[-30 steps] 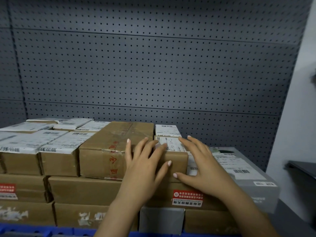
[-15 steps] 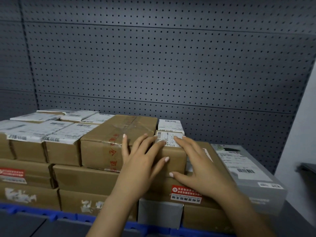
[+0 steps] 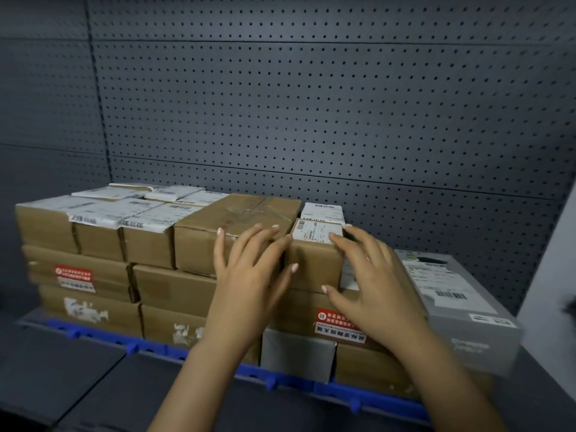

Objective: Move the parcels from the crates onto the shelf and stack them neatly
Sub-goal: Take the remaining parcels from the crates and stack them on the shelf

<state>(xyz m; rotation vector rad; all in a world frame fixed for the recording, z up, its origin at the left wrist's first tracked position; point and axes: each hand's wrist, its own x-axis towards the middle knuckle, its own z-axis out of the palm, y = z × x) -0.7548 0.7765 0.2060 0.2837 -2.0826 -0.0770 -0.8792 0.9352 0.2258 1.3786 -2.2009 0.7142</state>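
Brown cardboard parcels [image 3: 174, 285] with white labels stand stacked in three layers on the dark shelf [image 3: 78, 385]. A small brown parcel [image 3: 314, 266] with a barcode label sits on the top layer, right of a larger taped box [image 3: 237, 216]. My left hand [image 3: 252, 275] lies flat with fingers spread across the fronts of both. My right hand [image 3: 371, 282] rests spread over the small parcel's right front corner, fingertips on its top edge and thumb low on its front. Behind it lies a small white-labelled parcel [image 3: 322, 211].
A grey box [image 3: 461, 313] with a shipping label stands at the stack's right end. A blue plastic strip [image 3: 296, 381] runs along the front of the stack's base. A dark pegboard wall [image 3: 311, 120] backs the shelf. A pale wall [image 3: 554, 260] rises at the far right.
Both hands stay on the small parcel and the box beside it. The view has swung, so the stack sits further right and the shelf front shows at lower left.
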